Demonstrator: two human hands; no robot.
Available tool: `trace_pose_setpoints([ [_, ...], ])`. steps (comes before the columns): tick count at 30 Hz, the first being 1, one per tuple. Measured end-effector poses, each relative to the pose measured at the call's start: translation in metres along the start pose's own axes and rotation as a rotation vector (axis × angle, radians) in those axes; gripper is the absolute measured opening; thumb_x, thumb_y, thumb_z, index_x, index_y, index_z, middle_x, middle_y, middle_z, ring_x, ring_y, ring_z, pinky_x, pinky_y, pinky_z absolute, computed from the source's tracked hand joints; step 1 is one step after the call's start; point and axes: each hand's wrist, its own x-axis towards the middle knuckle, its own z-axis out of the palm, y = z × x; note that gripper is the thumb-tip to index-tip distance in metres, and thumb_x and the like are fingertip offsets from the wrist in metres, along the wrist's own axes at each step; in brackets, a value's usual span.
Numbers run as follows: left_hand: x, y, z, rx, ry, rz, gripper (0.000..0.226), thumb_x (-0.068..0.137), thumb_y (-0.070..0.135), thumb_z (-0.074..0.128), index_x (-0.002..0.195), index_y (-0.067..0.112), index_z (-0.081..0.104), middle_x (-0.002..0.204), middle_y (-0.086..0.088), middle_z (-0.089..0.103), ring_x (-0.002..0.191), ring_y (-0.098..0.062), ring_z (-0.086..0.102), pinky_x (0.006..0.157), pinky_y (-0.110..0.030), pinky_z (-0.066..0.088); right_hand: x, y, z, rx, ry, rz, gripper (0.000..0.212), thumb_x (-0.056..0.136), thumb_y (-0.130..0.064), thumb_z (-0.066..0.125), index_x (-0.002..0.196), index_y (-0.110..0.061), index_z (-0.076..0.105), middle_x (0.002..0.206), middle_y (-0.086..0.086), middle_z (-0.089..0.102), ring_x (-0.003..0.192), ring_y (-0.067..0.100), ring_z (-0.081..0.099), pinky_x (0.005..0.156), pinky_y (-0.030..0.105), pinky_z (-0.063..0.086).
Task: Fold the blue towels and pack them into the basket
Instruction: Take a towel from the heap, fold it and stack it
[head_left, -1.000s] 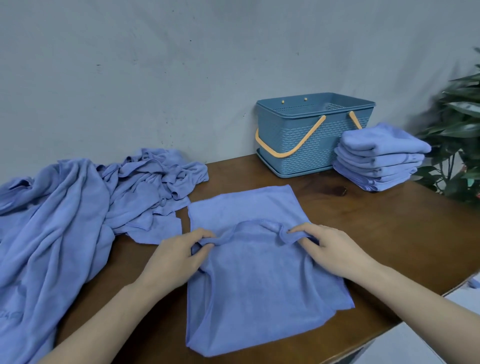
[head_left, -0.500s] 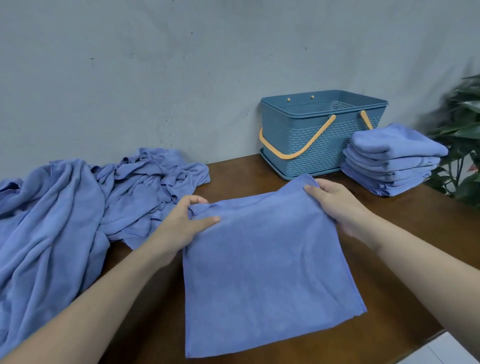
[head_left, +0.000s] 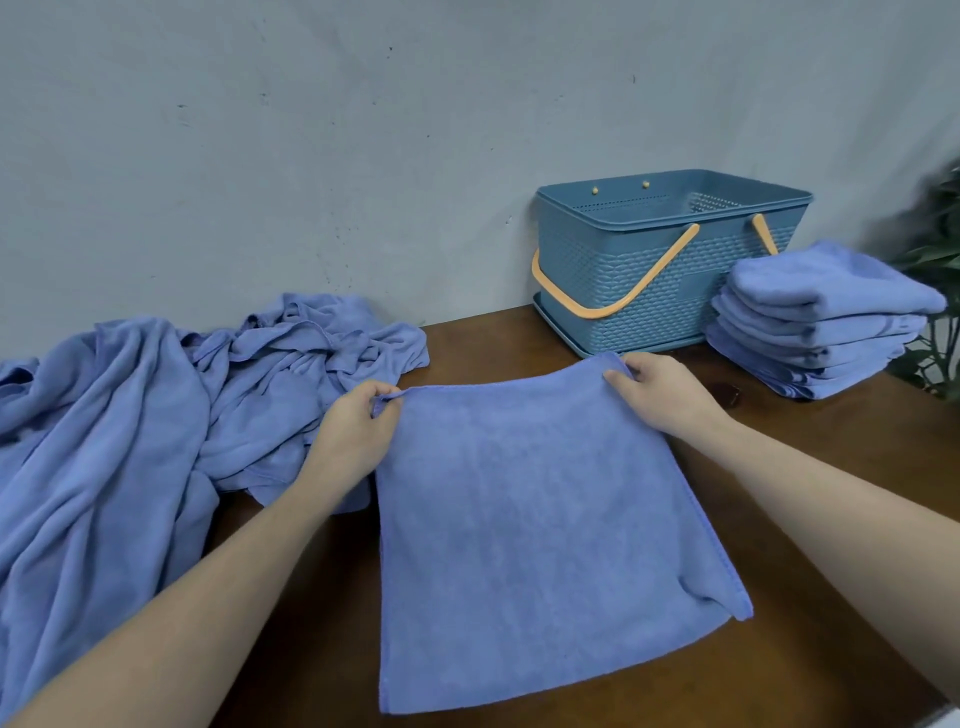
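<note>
- The towel lay on the table, in front of the basket.
- The left hand pinched its far left corner.
- The right hand pinched its far right corner.
- The heap of unfolded towels lay at the left.
- A folded stack sat just right of the basket.

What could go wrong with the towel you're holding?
The towel hangs past the near edge of the table, so it might slide off if a grip loosens. Its near right corner is rumpled, so the next fold may come out crooked. The left hand and right hand pinch only the far corners, so the middle could sag.
</note>
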Motion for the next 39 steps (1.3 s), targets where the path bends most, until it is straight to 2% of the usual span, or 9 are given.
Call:
trace_pose_setpoints([
  [5, 0.005, -0.019, 0.006, 0.273, -0.041, 0.05, 0.017, 0.097, 0.035, 0.059, 0.112, 0.028, 0.056, 0.082, 0.006, 0.06, 0.072, -0.008, 0.057, 0.063, -0.028, 0.042, 0.008, 0.008, 0.01, -0.129, -0.098, 0.079, 0.023, 0.094, -0.048, 0.057, 0.105, -0.029, 0.064, 0.099, -0.011, 0.068, 0.1, 0.021, 0.064, 0.086, 0.043, 0.053],
  [9, -0.004, -0.024, 0.003, 0.369, -0.002, 0.103, 0.034, 0.093, 0.039, 0.062, 0.122, 0.031, 0.048, 0.113, 0.007, 0.045, 0.08, -0.019, 0.06, 0.066, -0.036, 0.048, -0.005, 0.018, 0.011, 0.049, -0.042, 0.08, 0.045, 0.092, -0.044, 0.065, 0.132, -0.032, 0.051, 0.091, -0.01, 0.062, 0.092, 0.018, 0.063, 0.08, 0.037, 0.05],
  [12, -0.024, -0.018, 0.003, 0.413, 0.048, 0.19, 0.021, 0.093, 0.037, 0.063, 0.109, 0.029, 0.052, 0.108, 0.009, 0.04, 0.076, -0.016, 0.056, 0.06, -0.033, 0.043, -0.027, 0.022, 0.009, 0.206, 0.006, 0.08, 0.035, 0.092, -0.034, 0.07, 0.122, -0.026, 0.056, 0.088, -0.005, 0.061, 0.081, 0.014, 0.059, 0.075, 0.033, 0.045],
  [17, -0.073, 0.001, 0.008, 0.328, 0.133, 0.579, 0.019, 0.086, 0.016, 0.071, 0.096, 0.022, 0.057, 0.096, 0.01, 0.045, 0.08, -0.016, 0.052, 0.066, -0.031, 0.042, -0.078, 0.026, -0.006, 0.353, 0.052, 0.045, 0.016, 0.094, -0.026, 0.068, 0.091, -0.015, 0.056, 0.079, 0.002, 0.059, 0.069, 0.009, 0.051, 0.067, 0.029, 0.04],
  [21, -0.103, 0.019, 0.017, 0.13, -0.242, 0.555, 0.004, 0.09, 0.039, 0.057, 0.09, 0.036, 0.054, 0.09, 0.018, 0.058, 0.09, -0.005, 0.058, 0.077, -0.025, 0.046, -0.128, 0.027, -0.024, 0.405, 0.01, 0.015, 0.034, 0.096, -0.029, 0.067, 0.077, -0.005, 0.051, 0.071, 0.001, 0.051, 0.066, 0.01, 0.045, 0.067, 0.031, 0.038],
  [24, -0.112, 0.022, 0.028, 0.179, -0.405, 0.624, 0.023, 0.09, 0.056, 0.048, 0.1, 0.037, 0.057, 0.103, 0.021, 0.06, 0.103, 0.001, 0.057, 0.091, -0.021, 0.046, -0.165, 0.024, -0.035, 0.368, -0.044, -0.015, 0.044, 0.092, -0.036, 0.069, 0.068, -0.007, 0.047, 0.062, -0.004, 0.046, 0.06, 0.007, 0.042, 0.062, 0.026, 0.037],
  [32, -0.12, 0.005, 0.034, 0.285, -0.479, 0.653, 0.035, 0.097, 0.061, 0.041, 0.122, 0.042, 0.057, 0.138, 0.03, 0.044, 0.128, 0.015, 0.037, 0.111, -0.02, 0.033, -0.209, 0.031, -0.046, 0.337, -0.098, -0.115, 0.016, 0.089, -0.018, 0.076, 0.076, -0.024, 0.071, 0.083, -0.008, 0.065, 0.069, 0.005, 0.053, 0.072, 0.017, 0.041],
  [35, -0.122, 0.004, 0.03, 0.276, -0.517, 0.643, 0.03, 0.096, 0.063, 0.041, 0.121, 0.05, 0.05, 0.14, 0.03, 0.042, 0.129, 0.02, 0.033, 0.11, -0.012, 0.028, -0.213, 0.03, -0.057, 0.619, -0.06, 0.024, 0.018, 0.098, -0.012, 0.063, 0.081, -0.014, 0.07, 0.071, 0.0, 0.062, 0.065, 0.01, 0.051, 0.069, 0.021, 0.041],
  [39, -0.123, 0.001, 0.025, 0.262, -0.51, 0.652, 0.047, 0.091, 0.074, 0.035, 0.122, 0.045, 0.057, 0.14, 0.033, 0.043, 0.132, 0.017, 0.035, 0.109, -0.01, 0.027, -0.213, 0.034, -0.064, 0.408, -0.196, 0.067, 0.022, 0.098, -0.019, 0.062, 0.076, -0.016, 0.064, 0.063, -0.007, 0.051, 0.061, 0.01, 0.042, 0.062, 0.024, 0.034],
])
